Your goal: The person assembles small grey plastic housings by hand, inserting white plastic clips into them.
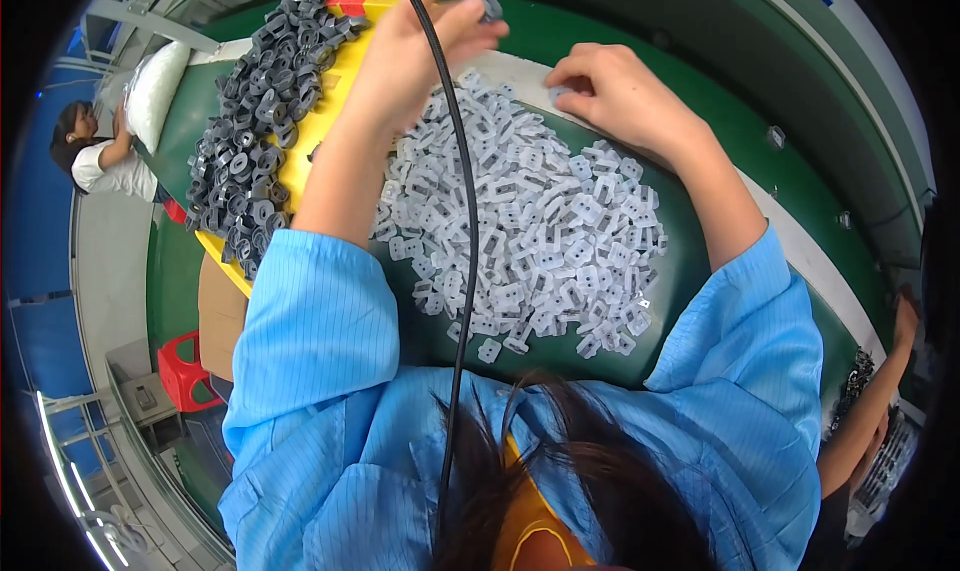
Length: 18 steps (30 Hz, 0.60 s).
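Observation:
My left hand [435, 46] is raised over the far side of the table, its fingers closed around a small dark grey plastic part [488, 8] that shows at the fingertips. Farther right, my right hand [628, 93] pinches a small pale plastic piece [558, 94] between thumb and forefinger, mostly hidden by the fingers. Between my forearms spreads a large heap of translucent white plastic pieces [530, 221] with small holes. Left of my left forearm, dark grey ring-shaped plastic parts [255, 136] are piled in a yellow tray [325, 126].
A black cable [465, 181] hangs across the view in front of the heap. Beyond the pale strip [835, 291] runs a green belt [730, 111] with a few loose parts. Another person [100, 151] handles a white sack [160, 91] at left; a co-worker's arm [870, 411] reaches in at right.

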### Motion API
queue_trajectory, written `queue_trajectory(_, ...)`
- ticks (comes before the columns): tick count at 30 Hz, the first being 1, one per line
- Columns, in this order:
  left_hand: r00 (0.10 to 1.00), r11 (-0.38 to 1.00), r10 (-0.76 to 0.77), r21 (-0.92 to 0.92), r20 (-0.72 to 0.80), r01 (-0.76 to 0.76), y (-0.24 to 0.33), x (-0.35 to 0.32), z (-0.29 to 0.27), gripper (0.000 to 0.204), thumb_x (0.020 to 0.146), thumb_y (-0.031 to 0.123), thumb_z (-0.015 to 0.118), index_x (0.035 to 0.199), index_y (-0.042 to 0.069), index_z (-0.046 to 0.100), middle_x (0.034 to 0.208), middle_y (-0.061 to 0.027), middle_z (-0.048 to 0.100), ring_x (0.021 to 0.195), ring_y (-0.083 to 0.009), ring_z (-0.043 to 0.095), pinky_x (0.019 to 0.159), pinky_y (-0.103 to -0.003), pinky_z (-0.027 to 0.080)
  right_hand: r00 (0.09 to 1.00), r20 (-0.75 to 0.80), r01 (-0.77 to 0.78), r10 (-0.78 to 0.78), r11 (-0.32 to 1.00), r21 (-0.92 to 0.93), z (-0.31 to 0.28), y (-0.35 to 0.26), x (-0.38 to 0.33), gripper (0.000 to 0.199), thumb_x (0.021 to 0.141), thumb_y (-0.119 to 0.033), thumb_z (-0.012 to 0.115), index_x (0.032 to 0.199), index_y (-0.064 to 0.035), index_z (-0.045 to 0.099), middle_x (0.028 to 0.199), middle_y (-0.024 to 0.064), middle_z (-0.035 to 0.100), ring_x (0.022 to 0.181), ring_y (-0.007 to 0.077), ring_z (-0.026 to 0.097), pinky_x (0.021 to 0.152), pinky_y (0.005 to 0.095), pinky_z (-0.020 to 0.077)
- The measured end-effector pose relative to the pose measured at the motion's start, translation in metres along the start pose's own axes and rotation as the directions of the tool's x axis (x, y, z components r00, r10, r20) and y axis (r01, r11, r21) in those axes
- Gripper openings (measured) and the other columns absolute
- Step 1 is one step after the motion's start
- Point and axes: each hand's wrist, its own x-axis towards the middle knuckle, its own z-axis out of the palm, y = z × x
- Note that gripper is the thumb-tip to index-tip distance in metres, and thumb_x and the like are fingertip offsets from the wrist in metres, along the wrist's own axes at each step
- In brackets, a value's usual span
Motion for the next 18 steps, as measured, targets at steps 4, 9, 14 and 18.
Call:
queue_trajectory(4, 0.958, 0.782, -0.260, -0.557, 0.118, 0.280, -0.005, -0.034, 0.006, 0.037, 0.095, 0.010, 0.048, 0.129, -0.005, 0.045, 0.117, -0.0207, 0.057, 0.105, -0.0268, 0.060, 0.088, -0.030, 0.050, 0.995, 0.053, -0.087, 0.082, 0.991, 0.099, -0.010, 0.001, 0.003, 0.024, 0.083, -0.013, 0.058, 0.102, -0.0007, 0.066, 0.089, 0.0171, 0.068, 0.080, 0.0285, 0.066, 0.075, 0.0345, 0.0503)
queue_trajectory(9, 0.984, 0.946, -0.156, -0.275, 0.084, 0.174, -0.011, -0.037, 0.014, 0.035, 0.087, 0.005, 0.060, 0.121, 0.000, 0.052, 0.112, -0.0117, 0.059, 0.096, -0.0138, 0.059, 0.084, -0.023, 0.047, 0.985, -0.015, 0.173, -0.174, 0.983, -0.064, 0.001, 0.013, -0.002, 0.022, 0.081, -0.008, 0.059, 0.100, -0.0004, 0.066, 0.091, 0.0173, 0.066, 0.081, 0.0307, 0.064, 0.075, 0.0388, 0.0498)
queue_trajectory(14, 0.998, 0.982, -0.043, 0.181, -0.043, 0.050, -0.004, -0.046, 0.014, 0.033, 0.079, -0.005, 0.068, 0.108, 0.000, 0.054, 0.097, -0.0039, 0.062, 0.080, -0.0061, 0.058, 0.070, -0.018, 0.049, 0.990, 0.068, -0.114, 0.123, 0.987, -0.114, -0.016, -0.026, 0.000, 0.013, 0.077, -0.009, 0.065, 0.083, 0.0014, 0.066, 0.075, 0.0115, 0.066, 0.072, 0.0270, 0.063, 0.067, 0.0342, 0.0496)
queue_trajectory(18, 0.996, 0.992, 0.030, 0.125, -0.084, -0.019, -0.006, -0.045, 0.020, 0.037, 0.077, -0.006, 0.069, 0.109, -0.003, 0.051, 0.096, -0.0069, 0.062, 0.083, -0.0061, 0.060, 0.069, -0.020, 0.049, 0.985, 0.025, -0.164, 0.168, 0.900, 0.403, -0.018, -0.030, 0.004, 0.016, 0.079, -0.017, 0.069, 0.081, -0.0014, 0.066, 0.072, 0.0021, 0.062, 0.070, 0.0065, 0.057, 0.062, 0.0237, 0.0455)
